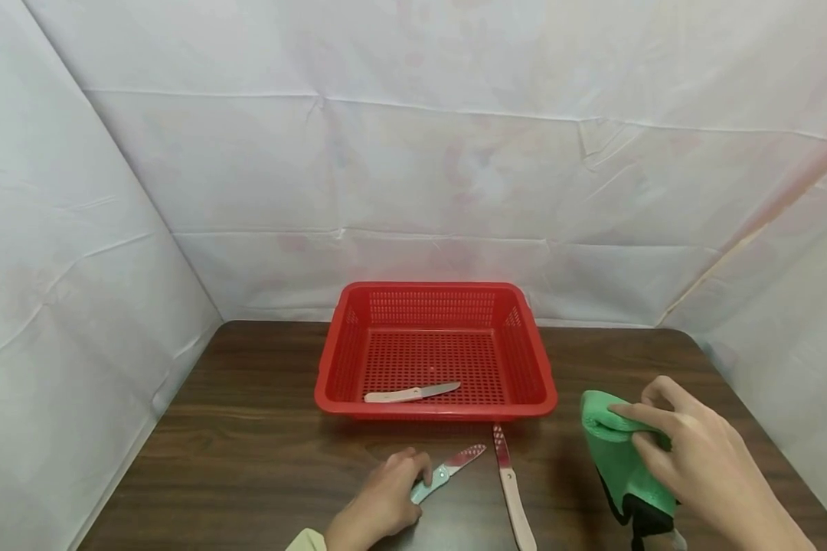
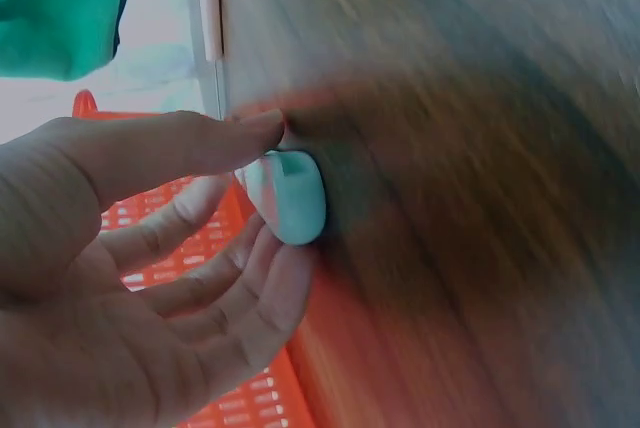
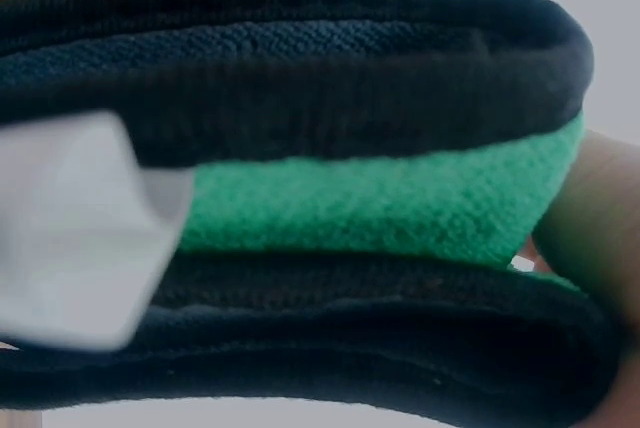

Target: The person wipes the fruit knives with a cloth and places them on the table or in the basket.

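Clock: 12 = far side of the worktop (image 1: 262, 428).

Left hand (image 1: 382, 496): thumb and fingertips pinch the mint-green handle end of a small folding-style knife (image 1: 445, 471), low over or on the worktop, contact unclear. Tip points to 2 o'clock. Blade shows red with pale spots; reflection or print, can't tell.

Right hand (image 1: 696, 440): pinches a folded green plush cloth with black edging (image 1: 619, 459), just short of 3 o'clock from the left hand, well apart from the knife.

Step in hand looks like picking up the mint knife. To do it well:
- Take the handle deeper in the fingers; an end pinch would likely let the blade swing.
- Mind the longer knife with a cream handle (image 1: 510, 487) at 3 o'clock, just beside the mint blade. Lift before swinging tip right.
- Same lift clears the near rim of the red perforated plastic basket (image 1: 434, 412) at 1 o'clock; a pale-handled knife (image 1: 413, 394) lies inside along its 6 o'clock wall.
- If cloth meets blade: thick fold between fingers and edge, stroke from spine side.
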